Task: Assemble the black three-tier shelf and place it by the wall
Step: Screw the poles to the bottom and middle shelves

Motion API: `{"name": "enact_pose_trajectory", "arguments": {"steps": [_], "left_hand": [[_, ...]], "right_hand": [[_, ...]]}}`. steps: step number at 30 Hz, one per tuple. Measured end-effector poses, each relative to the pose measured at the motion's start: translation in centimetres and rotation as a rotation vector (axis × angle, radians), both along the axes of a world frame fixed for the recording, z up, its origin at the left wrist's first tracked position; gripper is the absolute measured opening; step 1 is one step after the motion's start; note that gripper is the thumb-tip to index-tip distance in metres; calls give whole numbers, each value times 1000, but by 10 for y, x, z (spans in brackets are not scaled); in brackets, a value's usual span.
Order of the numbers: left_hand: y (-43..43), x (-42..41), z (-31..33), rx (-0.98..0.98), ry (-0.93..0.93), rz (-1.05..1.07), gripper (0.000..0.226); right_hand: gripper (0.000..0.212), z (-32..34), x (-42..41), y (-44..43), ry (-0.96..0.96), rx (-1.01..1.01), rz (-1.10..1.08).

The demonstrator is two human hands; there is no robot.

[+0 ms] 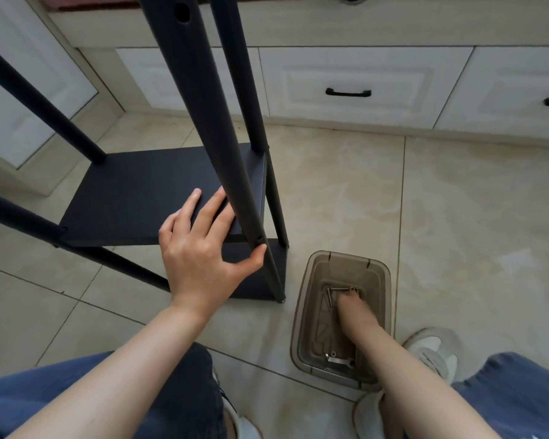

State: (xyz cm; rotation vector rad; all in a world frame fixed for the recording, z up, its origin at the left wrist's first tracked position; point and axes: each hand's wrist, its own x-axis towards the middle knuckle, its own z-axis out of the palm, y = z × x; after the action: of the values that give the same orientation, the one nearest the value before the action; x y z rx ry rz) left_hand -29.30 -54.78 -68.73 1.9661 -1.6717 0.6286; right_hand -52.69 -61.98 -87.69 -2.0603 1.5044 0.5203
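My left hand (pixel 200 248), fingers spread, steadies the board (pixel 133 191) at its near right corner against the post (pixel 232 153) while my right hand (pixel 352 310), grip unreadable, fishes the bin (pixel 301 312) for the next screw (pixel 329 296).

The near post (pixel 220 147) rises just right of the fingertips (pixel 196 194) of the left hand (pixel 200 251) and touches its thumb, barring passage that side. Ahead of the fingers the shelf board (pixel 133 191) lies bare. Fingers of the right hand (pixel 354 312) sit deep in the brown bin (pixel 298 318), walls close either side, seemingly among loose screws (pixel 332 293). Past the bin is open tile floor (pixel 473 217).
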Motion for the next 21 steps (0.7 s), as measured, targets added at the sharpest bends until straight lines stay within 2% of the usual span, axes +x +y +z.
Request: {"name": "enact_pose_trajectory", "arguments": {"steps": [9,13,17,21], "left_hand": [[0,-2,2,14,14,10,62],[-1,-1,0,7,9,5,62],[-2,0,-3,-23,-9,-8,59],[-2,-2,-3,-16,13,1,61]], "right_hand": [[38,-9,2,7,229,-136,210],[40,-9,1,7,271,-129,234],[40,0,5,9,139,-130,118],[24,19,5,12,-194,-41,-258]]}}
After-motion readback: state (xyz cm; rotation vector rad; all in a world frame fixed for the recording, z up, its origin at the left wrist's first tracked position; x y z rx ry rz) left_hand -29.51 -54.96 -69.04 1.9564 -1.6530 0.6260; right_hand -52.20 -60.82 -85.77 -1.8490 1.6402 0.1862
